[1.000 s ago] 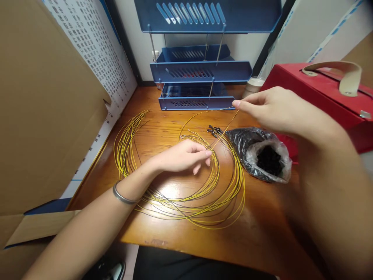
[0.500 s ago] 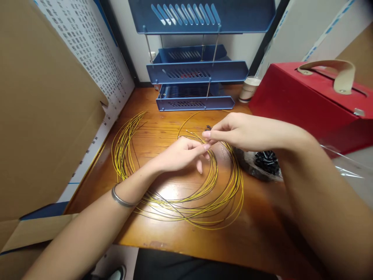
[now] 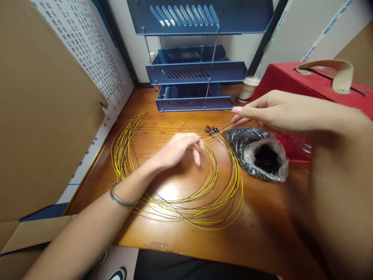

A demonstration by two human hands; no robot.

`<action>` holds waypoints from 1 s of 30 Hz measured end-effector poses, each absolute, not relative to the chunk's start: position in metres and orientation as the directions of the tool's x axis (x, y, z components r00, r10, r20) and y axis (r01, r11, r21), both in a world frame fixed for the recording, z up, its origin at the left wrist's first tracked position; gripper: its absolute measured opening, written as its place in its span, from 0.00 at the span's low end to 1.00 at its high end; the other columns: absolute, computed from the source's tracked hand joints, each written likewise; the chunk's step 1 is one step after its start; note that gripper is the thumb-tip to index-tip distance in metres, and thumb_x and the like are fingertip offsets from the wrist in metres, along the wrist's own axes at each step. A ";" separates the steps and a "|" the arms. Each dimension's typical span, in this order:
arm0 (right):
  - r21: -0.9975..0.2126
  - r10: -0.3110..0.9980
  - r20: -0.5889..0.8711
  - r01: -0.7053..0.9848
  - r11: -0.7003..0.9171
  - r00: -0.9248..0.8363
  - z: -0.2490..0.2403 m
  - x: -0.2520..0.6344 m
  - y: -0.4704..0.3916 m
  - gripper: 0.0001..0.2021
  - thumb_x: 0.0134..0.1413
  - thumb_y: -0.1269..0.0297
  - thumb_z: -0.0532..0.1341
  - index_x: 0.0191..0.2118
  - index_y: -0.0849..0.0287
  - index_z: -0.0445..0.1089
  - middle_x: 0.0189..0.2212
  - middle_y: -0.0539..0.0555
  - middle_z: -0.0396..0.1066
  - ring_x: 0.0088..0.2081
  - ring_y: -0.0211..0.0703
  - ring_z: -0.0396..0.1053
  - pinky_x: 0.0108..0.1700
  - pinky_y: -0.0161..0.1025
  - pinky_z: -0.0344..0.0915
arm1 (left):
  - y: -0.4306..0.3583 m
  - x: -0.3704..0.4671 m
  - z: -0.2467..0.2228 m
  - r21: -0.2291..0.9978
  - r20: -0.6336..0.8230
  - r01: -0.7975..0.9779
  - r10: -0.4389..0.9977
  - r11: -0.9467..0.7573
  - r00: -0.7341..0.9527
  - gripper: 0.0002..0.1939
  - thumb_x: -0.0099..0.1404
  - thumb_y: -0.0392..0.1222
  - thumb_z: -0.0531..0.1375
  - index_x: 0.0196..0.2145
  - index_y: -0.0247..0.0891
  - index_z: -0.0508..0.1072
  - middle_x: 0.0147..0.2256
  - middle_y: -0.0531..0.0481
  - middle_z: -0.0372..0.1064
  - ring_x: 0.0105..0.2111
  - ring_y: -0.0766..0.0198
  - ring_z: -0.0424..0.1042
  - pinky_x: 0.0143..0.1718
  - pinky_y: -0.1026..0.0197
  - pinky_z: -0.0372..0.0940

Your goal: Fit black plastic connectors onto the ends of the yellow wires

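Note:
A yellow wire runs in a short stretch between my two hands. My left hand pinches it between thumb and index finger, the other fingers curled loosely below. Higher and to the right, my right hand is closed on the same wire with thumb and fingertips. Beneath my hands lies a loose coil of yellow and dark wires, spread in wide loops on the wooden table. Small black end pieces sit in a cluster at the tips of some wires, just behind the held stretch.
An opened plastic bag of black parts lies right of the coil. Behind stand a blue tiered tray rack, a paper cup and a red box with a strap handle. Cardboard rises on the left.
My right hand has moved right and up, away from my left, drawing the yellow wire out between them. The bag of black parts is now uncovered. My left hand has shifted slightly left.

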State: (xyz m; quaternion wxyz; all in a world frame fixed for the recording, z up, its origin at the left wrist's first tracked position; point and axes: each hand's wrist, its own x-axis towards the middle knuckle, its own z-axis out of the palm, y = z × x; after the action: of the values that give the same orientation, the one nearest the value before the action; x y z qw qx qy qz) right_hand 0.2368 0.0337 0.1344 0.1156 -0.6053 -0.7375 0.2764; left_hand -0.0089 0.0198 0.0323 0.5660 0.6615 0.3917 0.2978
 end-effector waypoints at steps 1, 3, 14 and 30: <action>-0.542 0.957 -0.160 0.832 0.119 -0.241 0.135 0.237 0.033 0.26 0.64 0.46 0.57 0.44 0.65 0.81 0.39 0.65 0.80 0.34 0.48 0.75 0.35 0.44 0.66 | 0.019 -0.009 0.033 0.983 -0.041 0.173 0.857 -0.057 0.514 0.17 0.71 0.46 0.51 0.32 0.34 0.73 0.19 0.49 0.74 0.17 0.69 0.64 0.24 0.64 0.50; -0.527 0.959 -0.147 0.840 0.130 -0.241 0.134 0.238 0.035 0.27 0.64 0.45 0.57 0.44 0.66 0.82 0.38 0.65 0.80 0.30 0.45 0.73 0.33 0.44 0.65 | 0.019 -0.008 0.034 0.985 -0.025 0.160 0.860 -0.066 0.511 0.16 0.70 0.45 0.51 0.31 0.34 0.72 0.19 0.49 0.74 0.18 0.69 0.63 0.24 0.65 0.51; -0.456 0.894 0.192 0.769 0.447 -0.406 0.127 0.206 0.026 0.18 0.60 0.50 0.61 0.38 0.60 0.80 0.30 0.55 0.76 0.31 0.44 0.70 0.36 0.41 0.64 | 0.014 -0.003 0.038 0.960 0.087 0.192 0.872 -0.202 0.482 0.15 0.73 0.46 0.52 0.33 0.36 0.70 0.20 0.53 0.71 0.24 0.68 0.69 0.29 0.65 0.56; -0.533 0.822 0.016 0.691 0.489 -0.569 0.118 0.193 0.025 0.08 0.55 0.66 0.63 0.33 0.57 0.81 0.26 0.49 0.77 0.28 0.39 0.71 0.31 0.37 0.62 | 0.008 0.001 0.043 0.924 0.169 0.233 0.872 -0.302 0.459 0.19 0.75 0.45 0.52 0.29 0.34 0.72 0.26 0.52 0.71 0.27 0.70 0.67 0.30 0.67 0.59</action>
State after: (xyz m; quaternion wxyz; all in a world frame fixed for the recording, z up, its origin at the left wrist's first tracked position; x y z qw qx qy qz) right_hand 0.1930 0.0251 0.1178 0.1356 -0.4437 -0.8521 0.2422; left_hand 0.0006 0.0077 0.0426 0.4513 0.7251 0.3812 0.3538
